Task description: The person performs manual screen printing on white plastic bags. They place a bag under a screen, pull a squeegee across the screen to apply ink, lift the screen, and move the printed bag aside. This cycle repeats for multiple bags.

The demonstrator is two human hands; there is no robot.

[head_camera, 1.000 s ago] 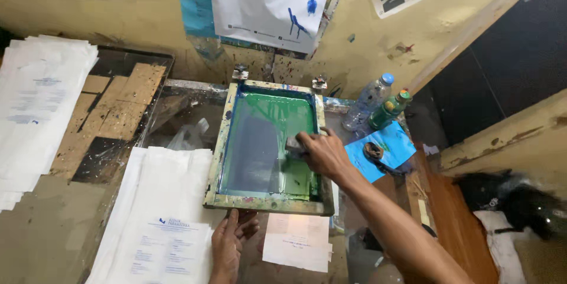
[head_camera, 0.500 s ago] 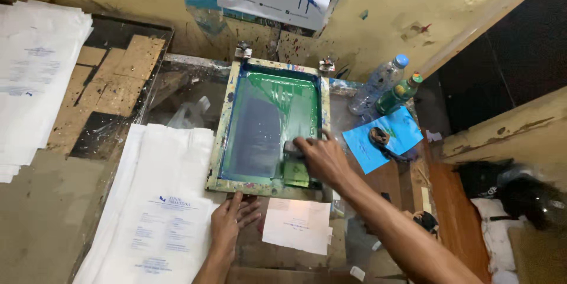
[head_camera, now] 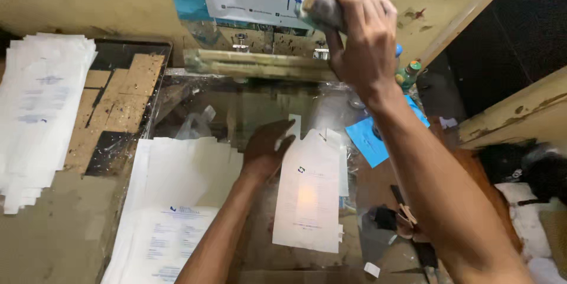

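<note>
Two hands: right [head_camera: 360, 36] grips squeegee [head_camera: 322, 9]; left [head_camera: 266, 149] spread beside one printed sheet [head_camera: 308, 195].

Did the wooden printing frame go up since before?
Yes. The green-meshed wooden screen frame lay flat on the table; now it is swung up on its back hinges toward the yellow wall, lifted by the right hand.

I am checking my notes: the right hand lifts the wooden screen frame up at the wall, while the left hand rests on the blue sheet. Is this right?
Not quite. The head view shows the left hand on the glass beside the printed white bag, not on the blue sheet. The right hand does hold the wooden screen frame raised.
</note>
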